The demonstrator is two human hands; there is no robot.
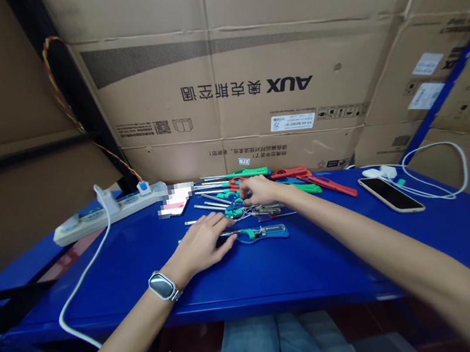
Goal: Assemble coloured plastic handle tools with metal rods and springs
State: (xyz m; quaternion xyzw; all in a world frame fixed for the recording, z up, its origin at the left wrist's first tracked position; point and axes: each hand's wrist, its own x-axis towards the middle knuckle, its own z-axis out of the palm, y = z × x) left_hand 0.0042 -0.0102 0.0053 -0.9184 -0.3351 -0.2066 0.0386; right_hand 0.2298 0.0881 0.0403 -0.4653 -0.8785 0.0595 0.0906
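My left hand (201, 242) lies palm down with its fingers stretched over the metal barrels of long-nosed lighters. Just right of its thumb rests a blue lighter half (280, 232) with a teal trigger and a clear tank in it. My right hand (259, 190) is at the middle of the lighter pile, its fingers bent together; what they grip is hidden. Around it lie a green lighter (254, 171), a red lighter (337, 185) and several more, barrels pointing left. Small loose parts and thin wires (247, 214) are below the right hand.
A white power strip (128, 206) with a plugged-in cable stands at the left. Beside it lies a partly blurred card (180, 199). A phone (390, 194) and a white charger cable (459, 155) are at the right. Cardboard (207, 55) walls the table's back.
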